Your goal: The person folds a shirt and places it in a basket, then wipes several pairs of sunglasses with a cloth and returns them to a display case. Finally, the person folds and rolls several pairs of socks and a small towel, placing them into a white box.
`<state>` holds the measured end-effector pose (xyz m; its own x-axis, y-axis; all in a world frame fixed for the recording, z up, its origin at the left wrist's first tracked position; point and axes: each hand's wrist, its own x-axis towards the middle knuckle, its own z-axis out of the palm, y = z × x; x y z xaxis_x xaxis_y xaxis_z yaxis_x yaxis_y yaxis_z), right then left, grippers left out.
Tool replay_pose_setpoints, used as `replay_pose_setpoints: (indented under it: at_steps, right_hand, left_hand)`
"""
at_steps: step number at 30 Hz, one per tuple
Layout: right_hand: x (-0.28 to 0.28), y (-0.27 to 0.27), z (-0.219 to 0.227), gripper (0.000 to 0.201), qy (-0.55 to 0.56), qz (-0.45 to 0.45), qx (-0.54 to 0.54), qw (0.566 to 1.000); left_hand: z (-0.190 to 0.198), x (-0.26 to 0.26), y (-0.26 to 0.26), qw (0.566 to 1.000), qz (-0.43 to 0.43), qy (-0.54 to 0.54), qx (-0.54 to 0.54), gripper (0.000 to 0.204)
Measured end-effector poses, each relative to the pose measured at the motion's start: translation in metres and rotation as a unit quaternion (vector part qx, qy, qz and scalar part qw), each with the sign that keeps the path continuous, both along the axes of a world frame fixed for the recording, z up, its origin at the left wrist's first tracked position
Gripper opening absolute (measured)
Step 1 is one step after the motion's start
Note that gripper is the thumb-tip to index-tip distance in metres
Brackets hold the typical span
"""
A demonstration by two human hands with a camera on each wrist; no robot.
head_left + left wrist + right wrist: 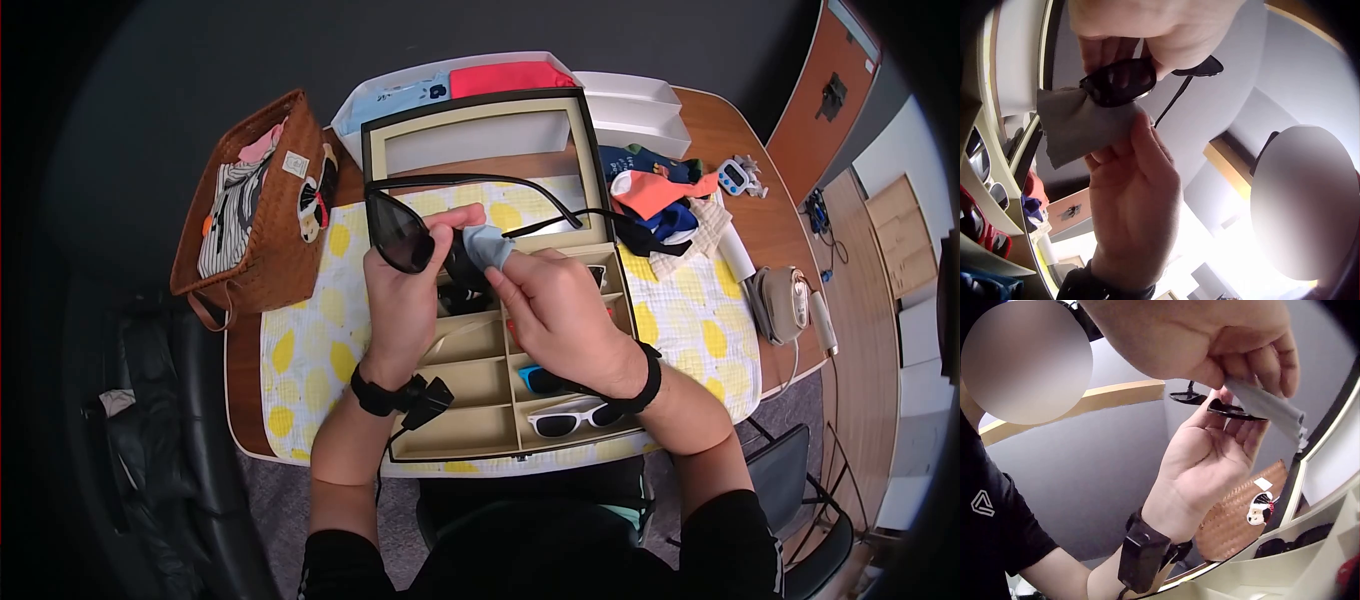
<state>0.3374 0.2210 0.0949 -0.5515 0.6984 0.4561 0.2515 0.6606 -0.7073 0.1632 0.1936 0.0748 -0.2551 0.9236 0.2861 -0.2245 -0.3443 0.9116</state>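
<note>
My left hand (403, 295) holds black sunglasses (396, 236) by the front frame, above an open sunglasses case (455, 436). Both temples stick out, unfolded, toward the right. A thin grey-blue cloth (486, 247) is pinched in my right hand (572, 315), against the lens on the right side. In the left wrist view, the cloth (1075, 128) hangs behind the dark lens (1124, 82), with the right thumb pressing on it. The right wrist view shows the cloth (1266, 407) draped beside the frame; the right fingers partly hide the contact.
White sunglasses (570, 420) and blue sunglasses (540, 380) lie in case compartments; the windowed lid (375, 150) stands raised. A wicker basket (270, 220) of clothes is at left. White boxes (635, 110) stand behind; socks (655, 195), a timer (734, 178) and a beige device (780, 305) sit right.
</note>
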Motion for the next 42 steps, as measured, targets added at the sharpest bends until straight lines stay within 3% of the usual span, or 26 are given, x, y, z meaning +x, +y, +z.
replay_pose_setpoints:
  at_steps: [5, 11, 16, 20, 22, 25, 27, 29, 31, 35, 38, 42]
  right_hand:
    - [0.002, 0.000, 0.003, 0.014, -0.042, -0.013, 0.001, 0.999]
    - [0.004, 0.004, 0.003, 0.019, 0.039, -0.015, -0.093, 0.995]
    - [0.003, 0.006, -0.005, 0.024, 0.124, 0.057, -0.182, 0.974]
    - [0.006, 0.000, 0.006, 0.022, 0.089, 0.069, -0.186, 0.976]
    - [0.004, -0.004, 0.007, 0.017, 0.062, 0.027, -0.064, 0.996]
    - [0.003, -0.003, 0.005, 0.013, -0.003, 0.000, 0.006, 1.000]
    - [0.004, -0.002, 0.006, 0.012, -0.029, -0.002, 0.006, 1.000]
    - [0.004, -0.002, 0.007, 0.012, -0.055, -0.005, 0.005, 0.998]
    - [0.004, -0.004, 0.008, 0.013, 0.036, 0.049, -0.026, 0.998]
    - [0.004, 0.000, 0.007, 0.015, 0.034, 0.059, -0.056, 0.996]
    - [0.004, 0.003, 0.005, 0.016, -0.043, -0.002, -0.062, 0.997]
    - [0.006, -0.001, 0.007, 0.017, 0.010, 0.058, -0.046, 0.997]
  left_hand:
    - [-0.006, 0.007, -0.001, 0.998, -0.008, 0.054, -0.018, 0.026]
    - [0.000, 0.007, -0.005, 0.989, -0.026, 0.137, -0.037, 0.030]
    - [-0.002, 0.008, -0.002, 0.999, -0.012, 0.018, -0.040, 0.029]
    - [-0.002, 0.003, -0.002, 0.999, -0.029, -0.008, -0.025, 0.030]
    - [-0.006, 0.002, -0.002, 0.999, -0.041, 0.009, -0.021, 0.030]
    - [-0.008, 0.003, -0.003, 0.998, -0.040, 0.046, -0.016, 0.030]
    - [-0.001, 0.007, -0.002, 1.000, 0.002, -0.022, -0.013, 0.029]
    - [0.000, 0.005, -0.001, 1.000, -0.001, -0.015, -0.004, 0.029]
    - [0.001, 0.006, -0.001, 1.000, -0.002, -0.010, 0.005, 0.028]
    - [-0.001, 0.006, -0.001, 0.999, 0.016, -0.029, 0.008, 0.028]
    - [-0.001, 0.006, -0.001, 0.999, 0.022, -0.029, 0.019, 0.027]
    - [0.004, 0.003, -0.001, 0.997, 0.037, -0.060, 0.025, 0.027]
